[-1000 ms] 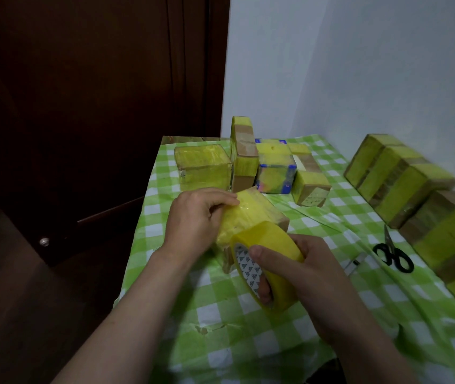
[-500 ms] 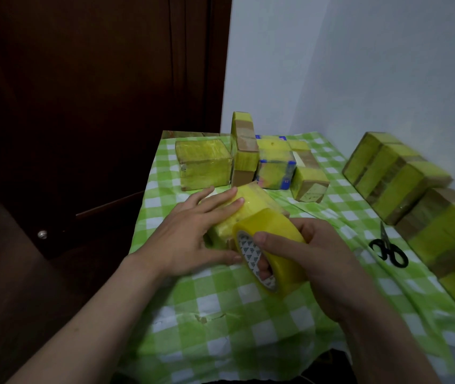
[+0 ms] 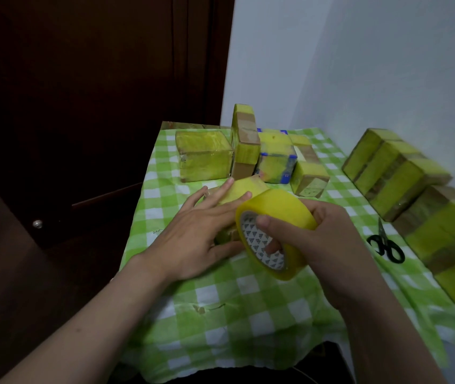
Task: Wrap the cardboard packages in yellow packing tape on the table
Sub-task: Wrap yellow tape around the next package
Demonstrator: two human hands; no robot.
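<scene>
– Brown wood far left, is that a dark brown wooden door? What's next to it?

– Looks like it, tbh it's v dark. Then comes the table under a green-and-white checked tablecloth. Left hand lies flat, fingers straight & spread, pressing down on a small cardboard package part-covered in yellow tape that sits on the cloth near the middle. Just behind it at the back edge is a cluster of yellow-taped cardboard packages, one standing upright.

– And the tape itself?

– Fat roll of yellow packing tape is just right of the small package, tilted w/ its printed core facing the camera. Can't tell if they touch. Right hand grips the roll: thumb over the rim, fingers poked thru the core.

– Anything further right?

– Black-handled scissors flat on the cloth, then a row of yellow-taped cardboard blocks along the white wall.
</scene>
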